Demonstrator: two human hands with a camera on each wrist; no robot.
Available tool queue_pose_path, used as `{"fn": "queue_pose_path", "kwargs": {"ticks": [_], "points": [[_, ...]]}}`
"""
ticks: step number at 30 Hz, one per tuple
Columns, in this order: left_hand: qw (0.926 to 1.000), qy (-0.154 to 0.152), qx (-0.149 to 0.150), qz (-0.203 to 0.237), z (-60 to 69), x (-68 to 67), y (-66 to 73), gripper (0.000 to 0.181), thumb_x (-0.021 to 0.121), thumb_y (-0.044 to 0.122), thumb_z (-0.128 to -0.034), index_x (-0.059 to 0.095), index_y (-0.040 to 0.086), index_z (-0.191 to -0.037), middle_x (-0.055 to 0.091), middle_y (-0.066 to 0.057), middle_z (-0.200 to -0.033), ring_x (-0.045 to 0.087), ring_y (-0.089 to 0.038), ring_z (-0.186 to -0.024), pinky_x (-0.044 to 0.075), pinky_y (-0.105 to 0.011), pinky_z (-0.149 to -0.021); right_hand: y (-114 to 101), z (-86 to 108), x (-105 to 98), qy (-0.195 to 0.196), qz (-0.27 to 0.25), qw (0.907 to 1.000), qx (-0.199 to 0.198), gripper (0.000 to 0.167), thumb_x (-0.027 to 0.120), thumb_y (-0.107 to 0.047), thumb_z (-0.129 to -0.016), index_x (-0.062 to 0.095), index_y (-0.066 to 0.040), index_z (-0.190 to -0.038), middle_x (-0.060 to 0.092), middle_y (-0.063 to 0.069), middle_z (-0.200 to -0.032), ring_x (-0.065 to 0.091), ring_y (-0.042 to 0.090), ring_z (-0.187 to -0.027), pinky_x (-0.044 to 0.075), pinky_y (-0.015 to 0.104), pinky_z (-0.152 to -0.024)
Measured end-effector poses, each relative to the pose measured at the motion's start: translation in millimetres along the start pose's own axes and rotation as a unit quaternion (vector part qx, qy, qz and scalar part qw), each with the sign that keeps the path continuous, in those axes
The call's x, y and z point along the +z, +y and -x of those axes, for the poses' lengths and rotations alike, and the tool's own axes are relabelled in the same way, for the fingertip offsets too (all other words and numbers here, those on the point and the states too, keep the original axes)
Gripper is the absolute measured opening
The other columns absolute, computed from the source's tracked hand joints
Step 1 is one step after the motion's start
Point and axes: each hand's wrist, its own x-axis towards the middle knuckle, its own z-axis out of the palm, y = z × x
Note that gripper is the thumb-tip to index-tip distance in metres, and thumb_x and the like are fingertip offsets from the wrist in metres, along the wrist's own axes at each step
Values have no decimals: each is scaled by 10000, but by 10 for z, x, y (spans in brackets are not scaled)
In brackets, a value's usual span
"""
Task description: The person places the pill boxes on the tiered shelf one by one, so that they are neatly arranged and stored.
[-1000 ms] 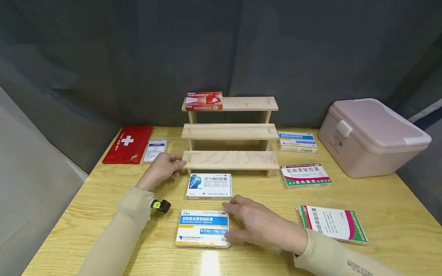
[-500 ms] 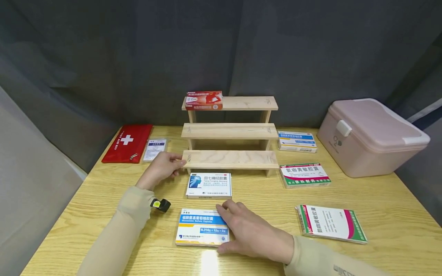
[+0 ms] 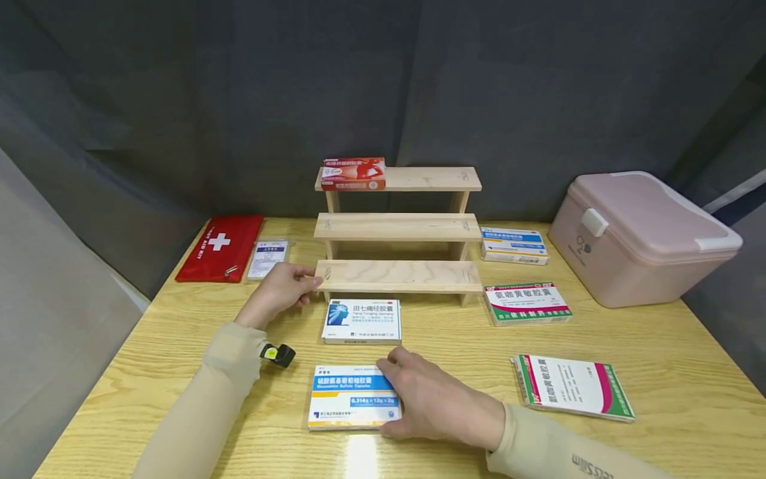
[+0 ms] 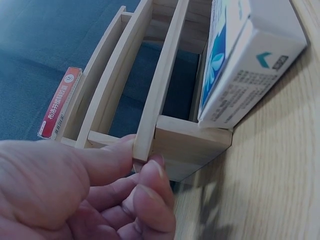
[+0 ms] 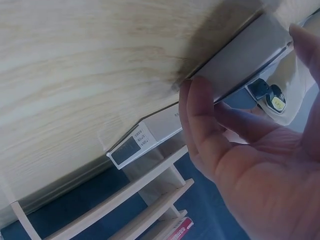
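Dark cloth [image 3: 383,100] hangs behind a wooden table [image 3: 179,372]. My right hand [image 3: 439,399] holds the right end of a blue and white box [image 3: 353,398], with my thumb on the near edge and my fingers on the far edge. The box is at the front, printed side up. Its long side runs left to right, and its words read right way up for me. I can't tell if it is lifted a bit. A second ago my hand was farther right; since then it has come in, and the box has slid a tiny bit right. My left hand [image 3: 281,289] pinches the left end of the bottom board of a wooden shelf [image 3: 395,229]. A white box [image 3: 362,322] lies just in front of the shelf. A red box [image 3: 353,174] sits on its top board, at the left. Off to the right, a pink tub [image 3: 634,239] has its lid down, so its inside is hidden. At far left lies a red pouch [image 3: 220,249]; I can't see inside that either.
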Motion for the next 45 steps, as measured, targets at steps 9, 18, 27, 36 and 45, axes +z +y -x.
{"fn": "queue_pose_path", "kwargs": {"ticks": [9, 18, 27, 36, 45], "points": [[10000, 9, -8, 38, 5, -17, -10, 380, 665, 232, -968, 616, 33, -1288, 659, -177, -956, 583, -216, -700, 504, -327, -648, 0, 16, 12, 1, 220, 9997, -75, 894, 851, -442, -736, 498, 30, -1408, 526, 117, -1295, 549, 178, -1073, 474, 330, -969], [9995, 20, -19, 305, 10, -10, -26, 342, 662, 204, -968, 629, 20, -1255, 652, -189, -973, 589, -237, -722, 499, -321, -637, 24, 23, 4, 92, 91, 9998, -182, 900, 870, -428, -720, 507, 37, -1400, 536, 94, -1255, 561, 144, -1012, 496, 298, -922], [9995, 42, -76, 289, 28, -27, -2, 331, 661, 205, -969, 629, 32, -1250, 650, -197, -982, 592, -267, -743, 487, -310, -623, 123, 74, -110, 40, -441, 9990, -64, 825, 860, -367, -716, 539, 2, -1380, 528, 66, -1269, 570, 132, -978, 510, 302, -876], [9996, 26, -56, 260, 22, -25, -15, 338, 660, 209, -970, 625, 25, -1251, 651, -198, -975, 582, -224, -713, 488, -312, -626, 384, 267, -540, 609, -284, 9977, -38, 822, 876, -355, -708, 549, 0, -1374, 541, 100, -1267, 583, 169, -971, 520, 370, -851], [9998, -36, 120, 165, 4, -1, -14, 370, 660, 201, -970, 609, 8, -1282, 653, -185, -926, 567, -183, -669, 488, -303, -607, 659, 502, -1059, 1091, -91, 9939, 115, 812, 890, -332, -703, 555, -3, -1366, 561, 126, -1261, 652, 181, -923, 547, 332, -754]]}}
